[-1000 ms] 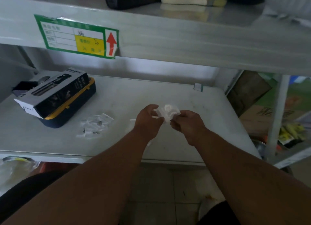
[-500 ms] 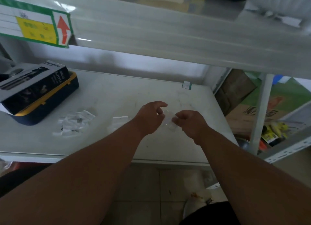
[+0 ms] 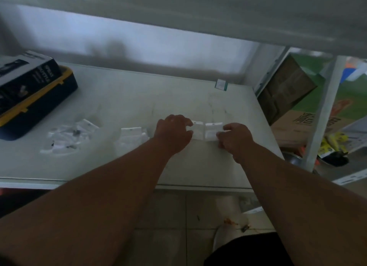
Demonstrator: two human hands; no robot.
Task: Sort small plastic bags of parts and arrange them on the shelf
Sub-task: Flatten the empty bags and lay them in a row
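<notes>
A: Where are the bags right now?

B: Two small plastic bags [image 3: 205,131] lie flat on the shelf [image 3: 123,98], side by side, edges touching or nearly so. The left hand [image 3: 173,133] has its fingertips at the outer edge of the left bag, the right hand [image 3: 235,138] at the outer edge of the right one.

A: Holding them, or only touching?

B: Fingers of both hands are curled and look to pinch the bag edges against the shelf, but the picture is blurred, so I judge it a light pinch, no firmer than that.

A: How will they handle?

B: Thin, limp film with very little weight, I would say. They will likely slide easily on the smooth shelf and crumple if squeezed. The stiffer white strip along the top of each bag, on the far side of the fingertips, looks the best place to take hold.

A: And the rest?

B: Out past the left wrist lies another single bag [image 3: 132,135], and farther that way a loose heap of bags [image 3: 67,137] not yet sorted, some with dark parts inside. Beyond the heap stands a dark toolbox [image 3: 39,98] with a carton on it.
</notes>
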